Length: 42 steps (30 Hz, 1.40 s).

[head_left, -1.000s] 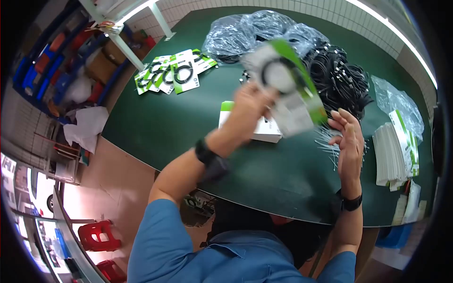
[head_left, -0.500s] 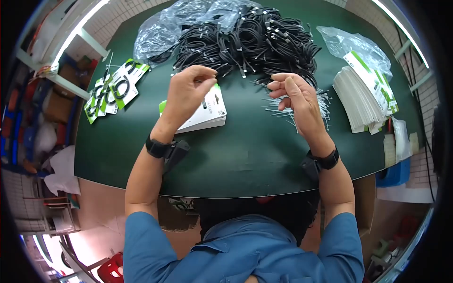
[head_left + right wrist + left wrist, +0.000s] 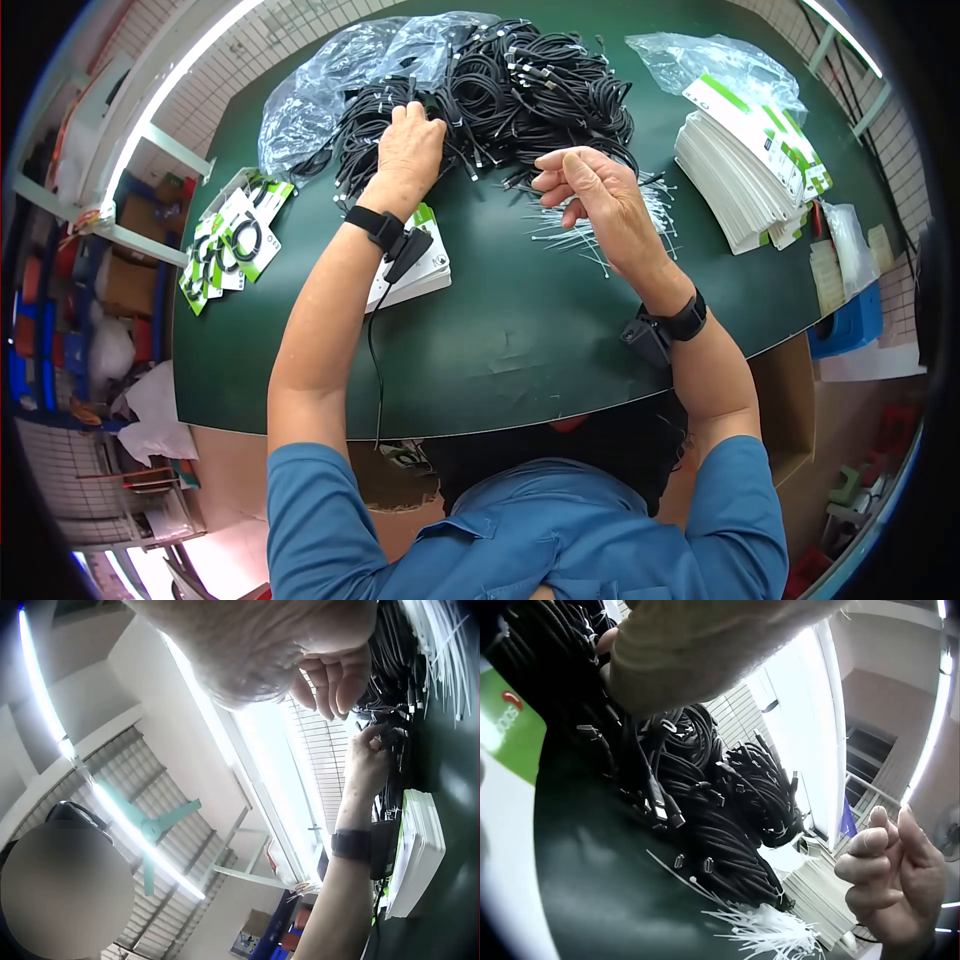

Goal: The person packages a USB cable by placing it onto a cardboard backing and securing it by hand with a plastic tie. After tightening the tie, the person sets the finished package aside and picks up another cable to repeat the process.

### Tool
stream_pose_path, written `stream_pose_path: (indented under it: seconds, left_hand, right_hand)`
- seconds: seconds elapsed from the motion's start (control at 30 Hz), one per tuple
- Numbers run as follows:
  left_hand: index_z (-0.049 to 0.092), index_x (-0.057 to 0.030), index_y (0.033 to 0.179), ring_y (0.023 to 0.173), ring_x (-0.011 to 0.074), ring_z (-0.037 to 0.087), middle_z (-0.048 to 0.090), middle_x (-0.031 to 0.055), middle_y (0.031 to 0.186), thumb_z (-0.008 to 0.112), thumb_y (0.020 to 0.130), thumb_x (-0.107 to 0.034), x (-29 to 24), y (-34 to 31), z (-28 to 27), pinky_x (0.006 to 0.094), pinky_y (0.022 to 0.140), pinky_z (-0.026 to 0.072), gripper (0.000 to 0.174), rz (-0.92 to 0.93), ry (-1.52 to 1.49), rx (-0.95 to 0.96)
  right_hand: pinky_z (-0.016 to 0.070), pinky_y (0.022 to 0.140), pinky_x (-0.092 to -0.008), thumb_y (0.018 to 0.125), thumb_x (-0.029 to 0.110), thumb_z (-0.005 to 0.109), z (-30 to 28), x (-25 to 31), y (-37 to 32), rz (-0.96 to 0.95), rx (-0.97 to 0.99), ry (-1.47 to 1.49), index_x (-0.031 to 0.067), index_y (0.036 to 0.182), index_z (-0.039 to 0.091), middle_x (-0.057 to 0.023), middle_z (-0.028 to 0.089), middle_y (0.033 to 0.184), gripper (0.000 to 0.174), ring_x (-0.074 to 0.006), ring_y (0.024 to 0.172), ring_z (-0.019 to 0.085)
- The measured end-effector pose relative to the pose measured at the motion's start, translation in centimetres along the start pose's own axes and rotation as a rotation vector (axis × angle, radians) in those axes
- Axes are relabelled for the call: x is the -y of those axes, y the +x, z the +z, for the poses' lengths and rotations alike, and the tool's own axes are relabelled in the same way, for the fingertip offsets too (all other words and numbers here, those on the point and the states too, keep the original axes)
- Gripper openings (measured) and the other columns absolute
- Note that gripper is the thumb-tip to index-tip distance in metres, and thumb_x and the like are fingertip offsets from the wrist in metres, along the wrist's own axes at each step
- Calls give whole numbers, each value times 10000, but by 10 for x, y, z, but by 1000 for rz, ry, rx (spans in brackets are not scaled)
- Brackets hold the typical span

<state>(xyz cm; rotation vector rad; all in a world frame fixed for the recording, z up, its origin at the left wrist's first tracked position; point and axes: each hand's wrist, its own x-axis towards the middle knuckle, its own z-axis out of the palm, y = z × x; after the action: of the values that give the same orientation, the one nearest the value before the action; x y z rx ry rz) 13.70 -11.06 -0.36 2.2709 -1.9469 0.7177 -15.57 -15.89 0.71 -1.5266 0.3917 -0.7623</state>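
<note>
Your left hand [image 3: 410, 150] touches the tangled black cables [image 3: 535, 85] toward the worktop's [image 3: 500, 370] far edge; fingertips hidden, grip can't be told. Nearer edge: flat card stack [image 3: 430, 280], partly covered. Your right hand [image 3: 605, 205], loosely curled, empty, hangs above thin white ties [image 3: 575, 238].

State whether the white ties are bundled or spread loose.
Spread loose: the white ties lie at crossing angles across the green tabletop.

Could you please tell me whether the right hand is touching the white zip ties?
Apart: the left wrist view shows a clear gap between the right hand and the white zip ties, with no finger reaching them.
</note>
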Motion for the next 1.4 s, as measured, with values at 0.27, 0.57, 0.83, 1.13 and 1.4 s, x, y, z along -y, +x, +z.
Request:
stream_pose_path:
  seconds: [0.27,0.57,0.83,1.13,1.4]
  left_hand:
    - [783,-83,952,996,406,689,709,198,1035,706,868,-100,23,5,1,484,855,602,115,-14,-118,31]
    - [785,-101,956,979,374,708,736,147,952,843,806,-234,18,14,-51,477,851,570,209,-154,-115,98]
    - [797,-84,980,874,359,716,734,118,919,851,834,-326,-35,11,-97,489,774,574,288,-204,-273,-364]
    - [721,-33,870,828,409,684,689,185,877,805,901,-257,-92,27,-123,497,707,535,241,-214,-564,-665]
    - [689,-62,867,817,360,672,628,129,862,795,905,-235,-95,31,-106,473,660,535,206,-42,-432,-748]
  right_hand:
    - [541,710,-234,1146,371,506,-1,-1,-1,-3,21,19,-1,1231,696,-68,733,1053,426,-101,893,676]
    - [538,694,-227,1131,350,534,15,-7,-7,87,177,-19,-11,1216,703,-69,741,1034,408,-103,893,681]
    - [560,937,-296,988,289,727,43,4,-24,254,445,282,-38,1518,497,-132,675,1311,663,-185,1167,670]
    - [517,1068,-343,946,226,769,64,-18,-29,119,506,476,-49,1575,405,-126,641,1373,777,-203,1250,638]
    - [537,1013,-320,1000,284,760,67,-21,-31,232,469,454,-33,1438,554,-108,681,1308,579,-193,1219,662]
